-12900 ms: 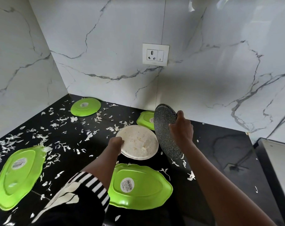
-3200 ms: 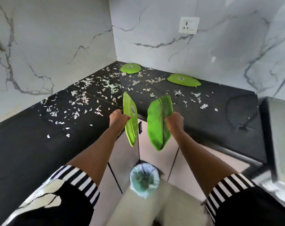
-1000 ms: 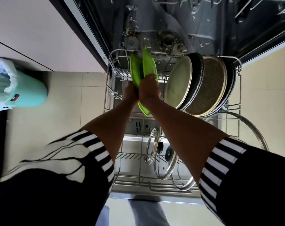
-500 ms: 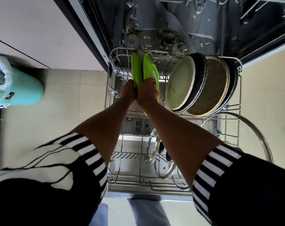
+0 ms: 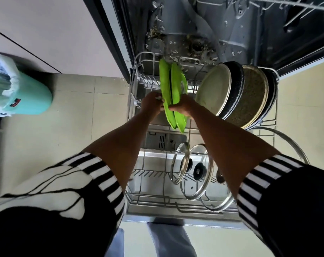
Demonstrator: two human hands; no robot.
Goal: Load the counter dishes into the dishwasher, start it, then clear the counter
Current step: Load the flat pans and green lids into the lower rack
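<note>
over rack [image 5: 139, 78]: two bright green leaf-shaped plates [image 5: 171, 95], on edge.

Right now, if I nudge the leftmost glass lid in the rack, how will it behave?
The glass lid stands on its round edge between the rack wires, so it would probably roll or tip against the next lid. Glass with a metal rim: likely stiff, fairly heavy, and breakable if knocked.

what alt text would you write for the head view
A person's left hand and right hand hold two green plates on edge at the pulled-out dishwasher rack, beside round pans standing upright. Glass lids stand nearer in the rack; a teal bin sits on the floor at left.
</note>
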